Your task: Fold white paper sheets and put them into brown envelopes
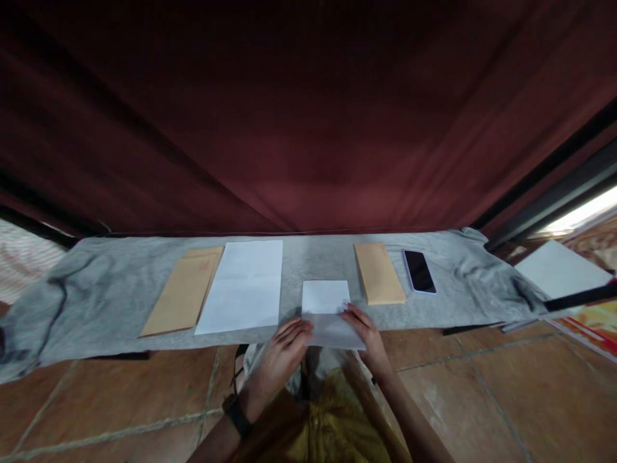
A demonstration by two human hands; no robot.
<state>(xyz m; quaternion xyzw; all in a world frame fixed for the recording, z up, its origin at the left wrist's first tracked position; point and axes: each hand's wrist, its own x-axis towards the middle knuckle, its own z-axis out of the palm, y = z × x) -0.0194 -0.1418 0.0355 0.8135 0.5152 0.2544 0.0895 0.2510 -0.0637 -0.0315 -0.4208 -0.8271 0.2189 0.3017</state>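
Observation:
A small white sheet of paper (326,305), partly folded, lies on the grey cloth (106,283) near its front edge. My left hand (284,350) rests on the paper's lower left corner with fingers curled and pressing. My right hand (364,331) pinches the folded flap at the paper's right side, fingers together on it.
On the cloth lie a stack of brown envelopes (186,289), a larger white sheet (243,286), another brown envelope (379,273) and a dark phone (419,271). A dark red curtain (308,116) hangs behind. More white paper (559,267) lies at the right. Tiled floor lies below.

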